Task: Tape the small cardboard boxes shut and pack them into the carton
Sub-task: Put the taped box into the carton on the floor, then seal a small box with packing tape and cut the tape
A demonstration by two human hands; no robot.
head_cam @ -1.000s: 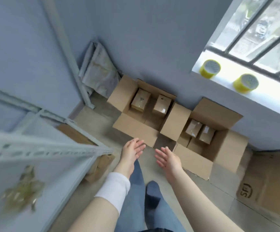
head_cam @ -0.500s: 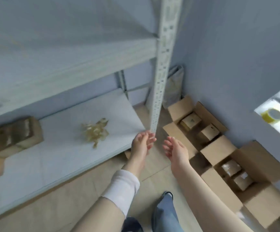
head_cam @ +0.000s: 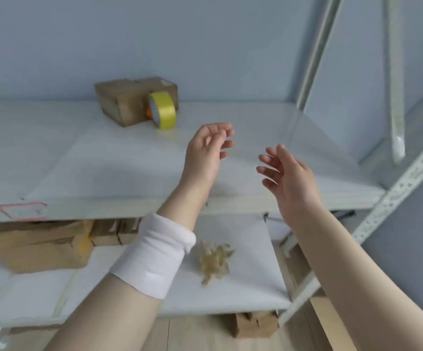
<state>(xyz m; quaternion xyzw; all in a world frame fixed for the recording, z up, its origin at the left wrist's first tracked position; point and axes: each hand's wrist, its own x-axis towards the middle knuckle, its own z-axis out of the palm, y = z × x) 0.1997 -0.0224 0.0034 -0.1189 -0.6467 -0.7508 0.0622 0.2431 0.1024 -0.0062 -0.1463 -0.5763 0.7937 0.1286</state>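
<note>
Two small cardboard boxes (head_cam: 129, 102) stand side by side at the back of the upper white shelf (head_cam: 78, 158). A roll of yellow tape (head_cam: 162, 110) leans upright against their front. My left hand (head_cam: 205, 153), with a white wristband on the forearm, hovers over the shelf to the right of the tape, fingers loosely curled and holding nothing. My right hand (head_cam: 289, 178) is raised beside it, fingers spread, also holding nothing. The carton is out of view.
A lower shelf (head_cam: 243, 282) carries a crumpled wad of used tape (head_cam: 215, 259) and brown cardboard boxes (head_cam: 40, 247) at the left. Perforated metal shelf posts (head_cam: 392, 196) rise at the right. Another cardboard piece (head_cam: 253, 325) lies under the lowest shelf.
My view has swung left and up from the open cartons on the floor to the shelving. Both hands have risen to the upper shelf, still holding nothing.
</note>
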